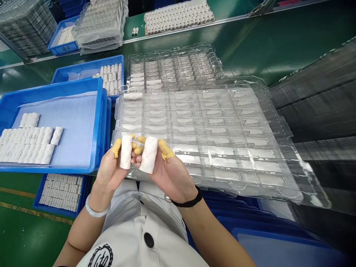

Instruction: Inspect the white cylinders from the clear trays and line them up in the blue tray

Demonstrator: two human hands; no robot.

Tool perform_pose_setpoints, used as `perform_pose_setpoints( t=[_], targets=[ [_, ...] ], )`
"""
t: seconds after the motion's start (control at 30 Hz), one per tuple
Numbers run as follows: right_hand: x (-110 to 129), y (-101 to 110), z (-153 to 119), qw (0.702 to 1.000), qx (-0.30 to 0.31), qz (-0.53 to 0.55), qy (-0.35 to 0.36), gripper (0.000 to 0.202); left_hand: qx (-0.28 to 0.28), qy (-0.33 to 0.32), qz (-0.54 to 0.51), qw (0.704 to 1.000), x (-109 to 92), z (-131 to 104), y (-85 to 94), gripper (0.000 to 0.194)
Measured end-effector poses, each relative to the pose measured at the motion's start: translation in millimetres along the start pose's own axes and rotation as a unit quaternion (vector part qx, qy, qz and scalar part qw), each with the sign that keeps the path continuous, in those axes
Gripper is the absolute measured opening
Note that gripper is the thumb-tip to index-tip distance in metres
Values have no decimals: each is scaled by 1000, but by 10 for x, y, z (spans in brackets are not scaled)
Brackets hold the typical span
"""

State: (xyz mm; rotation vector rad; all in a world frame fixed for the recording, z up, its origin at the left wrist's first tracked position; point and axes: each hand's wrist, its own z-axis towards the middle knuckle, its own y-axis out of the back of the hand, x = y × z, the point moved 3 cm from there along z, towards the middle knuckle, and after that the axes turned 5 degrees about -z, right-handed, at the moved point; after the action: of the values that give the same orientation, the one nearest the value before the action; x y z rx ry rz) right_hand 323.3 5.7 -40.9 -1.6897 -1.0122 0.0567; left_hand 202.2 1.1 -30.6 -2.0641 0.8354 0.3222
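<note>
My left hand (pixel 112 163) is closed around a small white cylindrical piece (pixel 126 152), held upright. In my right hand (pixel 169 163) is another white cylindrical piece (pixel 149 155), wider in view and slightly tilted, with a faintly wavy surface. Yellow finger covers sit on the thumbs and some fingertips of both hands. The two hands nearly meet in front of my body, over the near edge of a clear plastic tray (pixel 205 128) with rows of compartments. One white piece (pixel 132 96) lies in the tray's far-left compartment.
At left stands a blue bin (pixel 96 148) with rows of white pieces (pixel 27 142). Behind it is another blue bin (pixel 89 61). A filled clear tray (pixel 174 66) lies beyond mine. Stacked trays (pixel 100 26) and a block of white pieces (pixel 179 16) stand farther back. A lower bin (pixel 59 193) is beneath.
</note>
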Motion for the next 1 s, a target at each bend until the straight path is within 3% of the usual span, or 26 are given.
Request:
perform_pose_setpoints(
  t=[0.2,0.43,0.73,0.87,1.0],
  targets=[
    [1,-4,-12,1000,7,-23,2,45,32,-13,8,999,7,26,55,50],
    [8,-48,-16,999,39,-18,2,49,41,-44,18,998,-5,35,91,33],
    [4,34,-2,997,21,-57,38,27,38,-61,42,997,-2,13,81,33],
    [9,45,-28,994,19,-103,39,32,48,-52,56,996,-17,-22,22,36],
    [-8,43,-17,997,-2,-73,30,42,38,-40,61,997,-10,-16,7,38]
  ],
)
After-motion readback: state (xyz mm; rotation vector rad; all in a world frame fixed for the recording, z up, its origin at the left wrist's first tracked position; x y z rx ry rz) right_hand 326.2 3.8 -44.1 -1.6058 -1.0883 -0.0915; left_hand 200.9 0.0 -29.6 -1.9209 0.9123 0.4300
